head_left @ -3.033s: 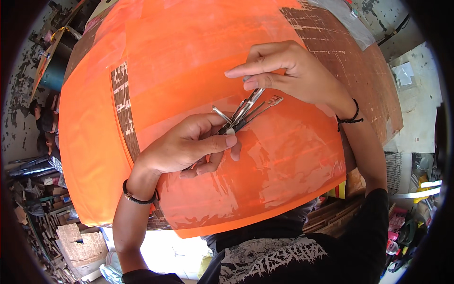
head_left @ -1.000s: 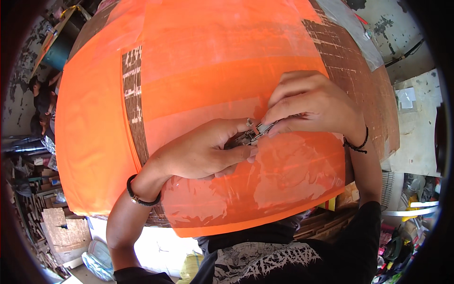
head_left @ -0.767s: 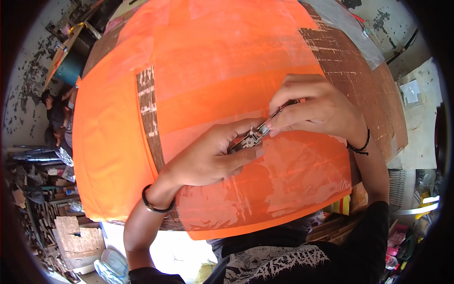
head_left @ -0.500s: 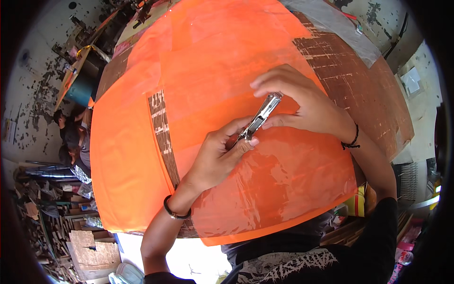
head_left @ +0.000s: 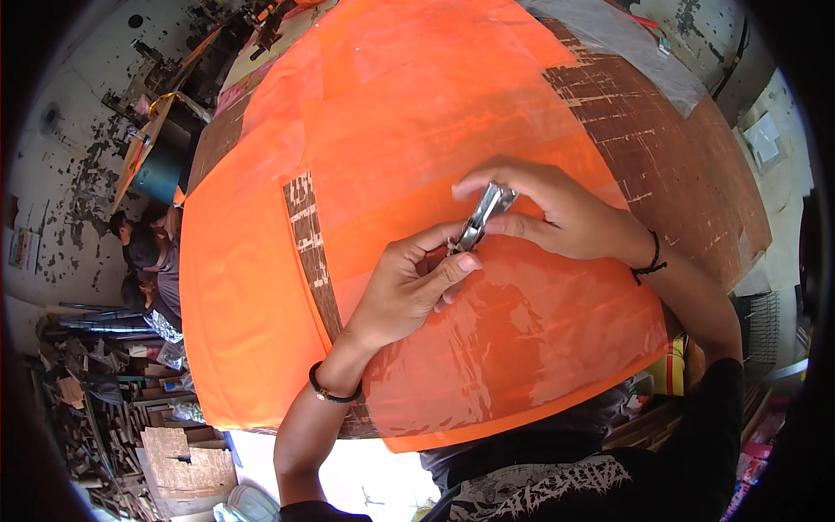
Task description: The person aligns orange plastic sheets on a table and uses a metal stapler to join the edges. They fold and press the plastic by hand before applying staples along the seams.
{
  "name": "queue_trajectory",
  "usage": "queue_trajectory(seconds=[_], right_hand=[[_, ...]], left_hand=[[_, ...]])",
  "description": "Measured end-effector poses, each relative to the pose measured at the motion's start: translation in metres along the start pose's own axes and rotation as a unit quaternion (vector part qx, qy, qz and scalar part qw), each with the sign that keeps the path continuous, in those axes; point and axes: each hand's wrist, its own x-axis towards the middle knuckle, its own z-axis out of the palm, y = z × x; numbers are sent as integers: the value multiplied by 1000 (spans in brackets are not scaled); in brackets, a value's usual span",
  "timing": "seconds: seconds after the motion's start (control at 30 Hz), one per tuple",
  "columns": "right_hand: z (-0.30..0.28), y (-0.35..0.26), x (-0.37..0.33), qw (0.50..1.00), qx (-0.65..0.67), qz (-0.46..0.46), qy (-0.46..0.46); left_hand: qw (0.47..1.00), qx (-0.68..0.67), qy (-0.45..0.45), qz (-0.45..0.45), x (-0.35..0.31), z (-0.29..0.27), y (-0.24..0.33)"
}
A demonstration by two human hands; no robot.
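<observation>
In the head view, the metal folding multi-tool (head_left: pixel 477 222) at the centre of the frame, whose parts were fanned out a few seconds ago, now forms a compact bar, so the handling of it appears to have brought it to a mostly folded state. The left hand (head_left: pixel 396 291), left of centre, grasps its lower end between thumb and fingers, while the right hand (head_left: pixel 574 213) curves around the upper end with fingers parted; whether they grip it I cannot tell. Beneath, orange sheeting (head_left: pixel 248 304) partly covers the brown worktop (head_left: pixel 657 143).
</observation>
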Motion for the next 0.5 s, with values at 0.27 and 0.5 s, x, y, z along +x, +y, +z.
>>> queue_trajectory(seconds=[0.27, 0.5], right_hand=[[-7, -4, 2, 968, -196, -158, 3], [2, 0, -3, 977, -158, -124, -68]], left_hand=[[993, -21, -51, -104, -2, -5, 9], [991, 72, -75, -79, -4, -5, 9]])
